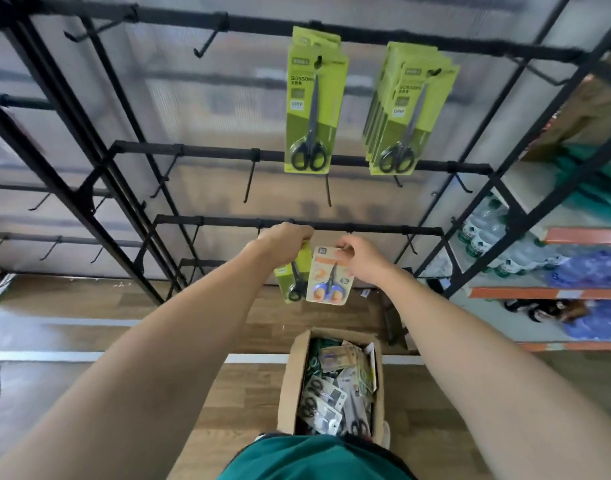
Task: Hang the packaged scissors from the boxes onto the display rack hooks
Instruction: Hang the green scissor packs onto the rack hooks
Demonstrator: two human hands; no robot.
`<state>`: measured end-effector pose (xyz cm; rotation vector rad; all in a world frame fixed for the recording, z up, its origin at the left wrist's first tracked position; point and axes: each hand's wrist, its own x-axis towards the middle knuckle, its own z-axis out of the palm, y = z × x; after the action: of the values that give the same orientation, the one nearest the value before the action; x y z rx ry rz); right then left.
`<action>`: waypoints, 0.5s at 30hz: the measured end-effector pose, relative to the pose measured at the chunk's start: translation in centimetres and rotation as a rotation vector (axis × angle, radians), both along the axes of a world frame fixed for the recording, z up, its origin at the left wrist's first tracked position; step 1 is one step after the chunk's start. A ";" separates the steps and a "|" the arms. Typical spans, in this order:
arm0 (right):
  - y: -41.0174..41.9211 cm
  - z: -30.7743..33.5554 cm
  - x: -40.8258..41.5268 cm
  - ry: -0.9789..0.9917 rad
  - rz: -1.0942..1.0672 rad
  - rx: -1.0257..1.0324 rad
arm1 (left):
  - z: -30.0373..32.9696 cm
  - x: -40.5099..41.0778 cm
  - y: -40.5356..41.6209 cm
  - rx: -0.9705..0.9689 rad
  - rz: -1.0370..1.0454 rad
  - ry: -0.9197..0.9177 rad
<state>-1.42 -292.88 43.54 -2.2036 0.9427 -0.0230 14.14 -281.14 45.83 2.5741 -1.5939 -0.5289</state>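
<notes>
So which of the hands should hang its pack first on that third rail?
Probably the left hand: it grips the green scissors pack with its knuckles right at the third rail. The right hand pinches the orange-and-blue pack lower down.

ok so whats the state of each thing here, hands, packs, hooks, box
left hand: grips the top of the green pack, raised to the lower rail
right hand: pinches the top of the orange pack, not yet hung
single green pack: hanging on an upper hook
green stack: several hanging on one hook
middle hooks: bare
box: open, packs inside
</notes>
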 end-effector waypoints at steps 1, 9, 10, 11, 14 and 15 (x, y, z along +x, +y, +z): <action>0.1 0.6 0.5 -0.024 -0.003 -0.028 | 0.6 0.6 -0.1 -0.017 -0.010 0.003; -0.9 8.1 4.2 -0.096 0.062 -0.093 | 7.6 5.2 -0.2 -0.205 -0.063 -0.059; -1.1 9.1 4.7 -0.116 0.072 -0.094 | 8.7 5.6 -0.2 -0.243 -0.066 -0.050; -1.2 10.2 5.0 -0.133 0.077 -0.099 | 9.8 5.9 -0.3 -0.267 -0.071 -0.047; -1.4 13.4 5.7 -0.166 0.077 -0.080 | 13.0 6.5 -0.4 -0.343 -0.091 -0.047; -1.3 14.5 5.8 -0.176 0.074 -0.069 | 13.9 6.7 -0.4 -0.373 -0.089 -0.047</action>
<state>4.37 -294.15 58.05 -2.2562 0.7727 -0.2143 20.80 -281.55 59.73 2.2636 -1.6436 -0.1555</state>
